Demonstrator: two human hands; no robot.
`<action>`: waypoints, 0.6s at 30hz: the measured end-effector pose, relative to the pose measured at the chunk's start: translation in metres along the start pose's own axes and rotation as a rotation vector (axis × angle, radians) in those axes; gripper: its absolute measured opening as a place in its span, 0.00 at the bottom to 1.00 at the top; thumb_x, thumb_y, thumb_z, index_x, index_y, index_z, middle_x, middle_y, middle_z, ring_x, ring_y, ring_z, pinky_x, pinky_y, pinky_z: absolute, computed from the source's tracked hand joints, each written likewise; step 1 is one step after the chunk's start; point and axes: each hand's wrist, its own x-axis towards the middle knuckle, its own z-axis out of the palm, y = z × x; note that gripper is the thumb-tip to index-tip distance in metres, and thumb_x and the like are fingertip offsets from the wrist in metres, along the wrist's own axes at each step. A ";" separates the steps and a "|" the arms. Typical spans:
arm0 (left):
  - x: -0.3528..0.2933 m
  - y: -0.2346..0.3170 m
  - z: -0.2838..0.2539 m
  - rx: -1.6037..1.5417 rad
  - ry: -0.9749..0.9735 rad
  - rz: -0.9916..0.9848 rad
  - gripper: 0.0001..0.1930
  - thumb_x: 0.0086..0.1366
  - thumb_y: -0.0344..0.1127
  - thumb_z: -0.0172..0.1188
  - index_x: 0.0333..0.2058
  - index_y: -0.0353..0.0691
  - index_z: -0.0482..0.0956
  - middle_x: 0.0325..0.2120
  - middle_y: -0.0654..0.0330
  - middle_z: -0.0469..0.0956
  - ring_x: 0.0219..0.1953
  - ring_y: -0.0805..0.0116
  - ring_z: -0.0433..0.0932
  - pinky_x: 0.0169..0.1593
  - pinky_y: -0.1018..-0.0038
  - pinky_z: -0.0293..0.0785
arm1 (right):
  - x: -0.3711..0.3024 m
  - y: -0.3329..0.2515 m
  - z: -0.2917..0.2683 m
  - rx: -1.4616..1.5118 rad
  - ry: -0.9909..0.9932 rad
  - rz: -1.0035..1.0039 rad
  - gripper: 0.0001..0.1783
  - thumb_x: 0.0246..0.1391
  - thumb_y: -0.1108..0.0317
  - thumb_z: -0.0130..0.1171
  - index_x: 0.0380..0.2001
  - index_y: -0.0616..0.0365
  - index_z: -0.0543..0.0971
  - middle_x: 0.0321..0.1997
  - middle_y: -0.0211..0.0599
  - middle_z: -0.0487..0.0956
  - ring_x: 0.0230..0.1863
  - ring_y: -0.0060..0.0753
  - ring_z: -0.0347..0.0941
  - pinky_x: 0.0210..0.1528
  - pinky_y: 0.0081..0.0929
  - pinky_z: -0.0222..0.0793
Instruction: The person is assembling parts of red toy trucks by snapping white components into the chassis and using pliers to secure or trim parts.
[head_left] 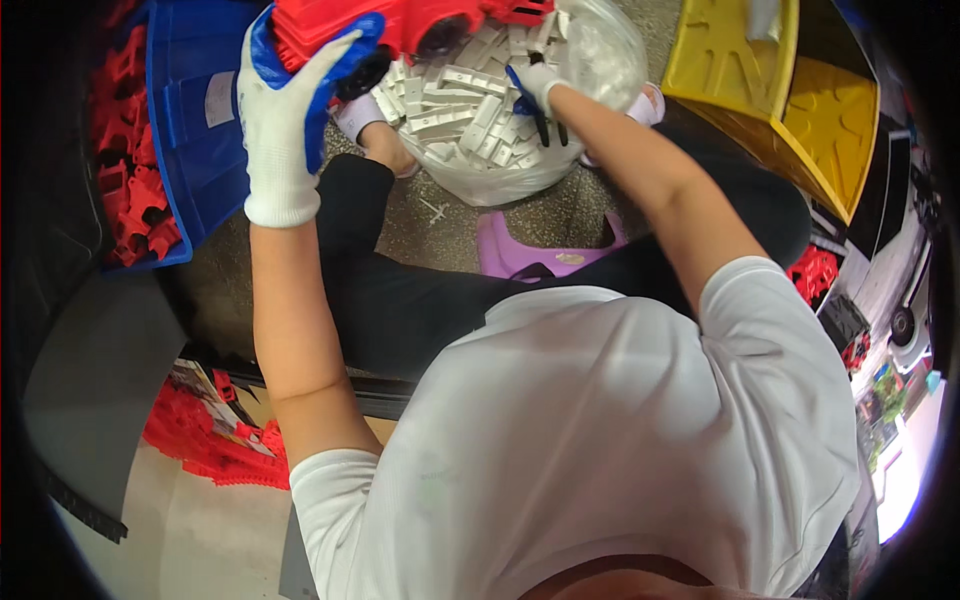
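At the upper left of the head view, my left hand [285, 120], in a white glove with blue coating, is closed on the side of a red toy car [375, 25] with dark wheels. The top of the car is cut off by the frame. My right hand [538, 84], gloved the same way, is closed around a pliers-like tool with two black handles [543, 128]. The tool's jaws point toward the car's right end; whether they touch it I cannot tell. Below both hands, white plastic parts [455, 105] fill a clear plastic bag [480, 188].
A blue bin [190, 170] of red parts stands at left. Yellow bins [735, 75] stand at upper right. A purple stool-like piece [505, 250] lies between my legs. A small white part [434, 211] is on the speckled floor. More red pieces [205, 430] lie at lower left.
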 end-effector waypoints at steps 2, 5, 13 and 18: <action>-0.030 -0.015 -0.050 0.182 0.128 -0.104 0.21 0.53 0.28 0.66 0.46 0.32 0.73 0.41 0.58 0.78 0.42 0.73 0.76 0.48 0.78 0.70 | -0.073 -0.082 0.067 -0.076 0.152 -0.003 0.37 0.55 0.36 0.40 0.43 0.61 0.79 0.46 0.53 0.78 0.48 0.51 0.75 0.50 0.42 0.70; -0.031 -0.018 -0.051 0.251 0.089 -0.044 0.23 0.52 0.29 0.67 0.48 0.32 0.73 0.41 0.59 0.77 0.42 0.74 0.76 0.47 0.80 0.71 | -0.068 -0.092 0.064 -0.184 0.115 0.055 0.33 0.55 0.41 0.41 0.44 0.58 0.80 0.51 0.49 0.76 0.53 0.49 0.73 0.53 0.39 0.68; -0.028 -0.012 -0.061 0.144 -0.168 -0.151 0.28 0.50 0.30 0.69 0.49 0.31 0.70 0.41 0.58 0.76 0.42 0.72 0.76 0.48 0.77 0.72 | -0.116 -0.083 -0.010 -0.081 -0.067 -0.257 0.30 0.47 0.44 0.56 0.38 0.62 0.81 0.39 0.50 0.80 0.37 0.40 0.78 0.41 0.35 0.71; -0.050 -0.054 -0.041 0.342 -0.503 -0.170 0.44 0.39 0.48 0.75 0.53 0.30 0.68 0.46 0.48 0.75 0.48 0.63 0.75 0.53 0.73 0.69 | -0.227 -0.088 -0.115 0.103 -0.013 -0.622 0.23 0.56 0.48 0.56 0.35 0.62 0.75 0.29 0.28 0.73 0.29 0.22 0.71 0.31 0.22 0.68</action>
